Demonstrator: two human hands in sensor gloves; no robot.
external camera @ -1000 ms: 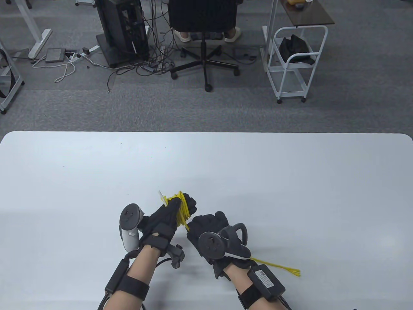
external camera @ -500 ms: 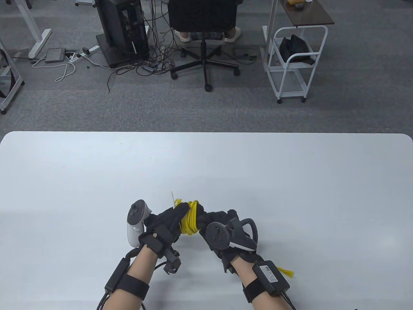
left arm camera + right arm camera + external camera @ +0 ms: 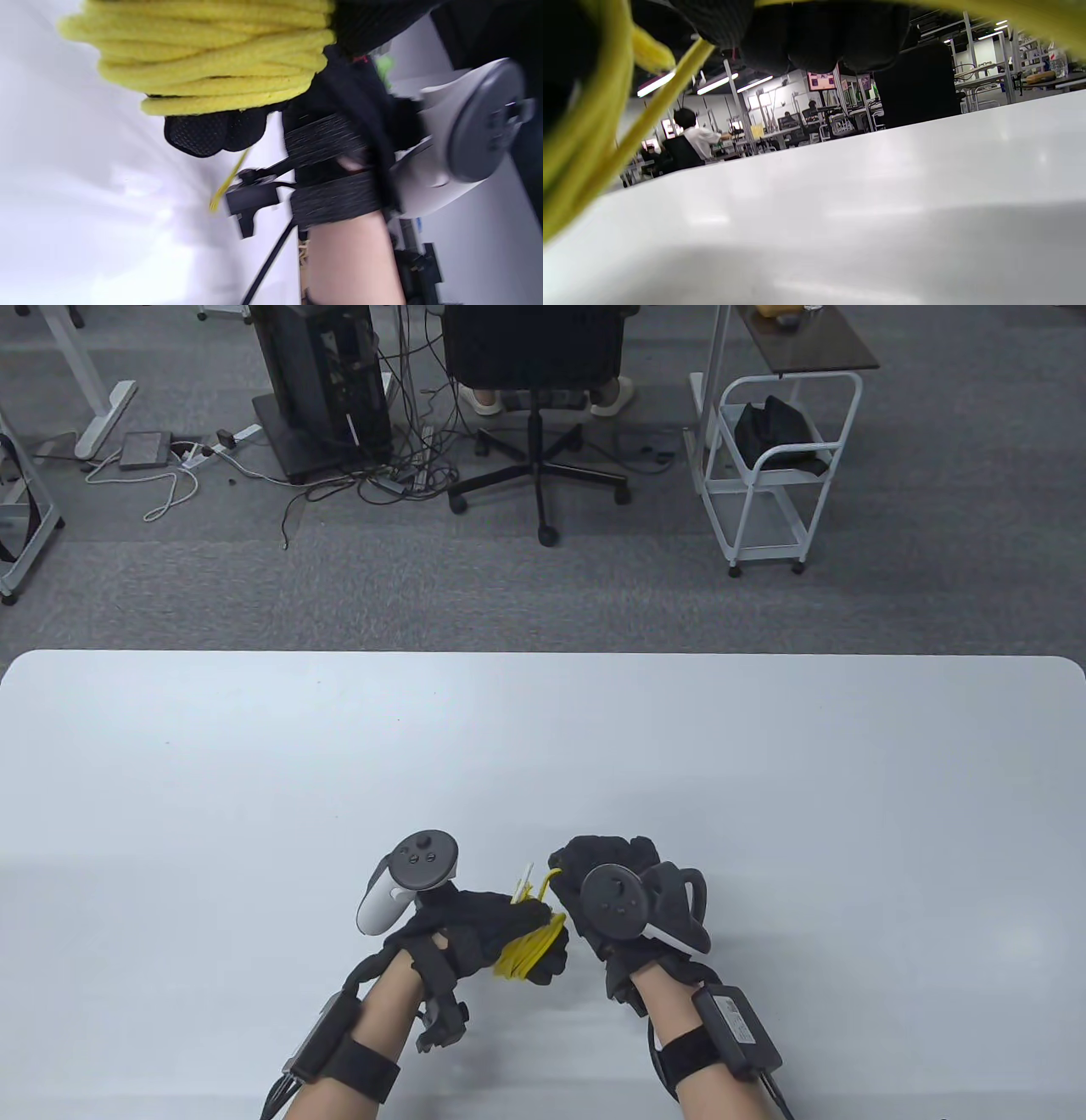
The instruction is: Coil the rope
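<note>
The yellow rope (image 3: 528, 948) is wound in several loops around the fingers of my left hand (image 3: 501, 937), low at the table's front middle. The left wrist view shows the coil (image 3: 212, 55) around the gloved fingers (image 3: 203, 131), with a frayed end (image 3: 225, 186) hanging below. My right hand (image 3: 594, 874) is just right of the coil and holds a strand of rope (image 3: 547, 882) leading to it. In the right wrist view blurred yellow strands (image 3: 628, 140) cross under the curled fingers (image 3: 814, 38).
The white table (image 3: 764, 780) stretches wide on all sides of the hands. Beyond its far edge are an office chair (image 3: 534, 398), a white cart (image 3: 764, 475) and cables on the carpet.
The loose tail that trailed behind my right wrist has been drawn in. My left hand has turned over and come nearer with the coil. My right hand has moved up and right around it.
</note>
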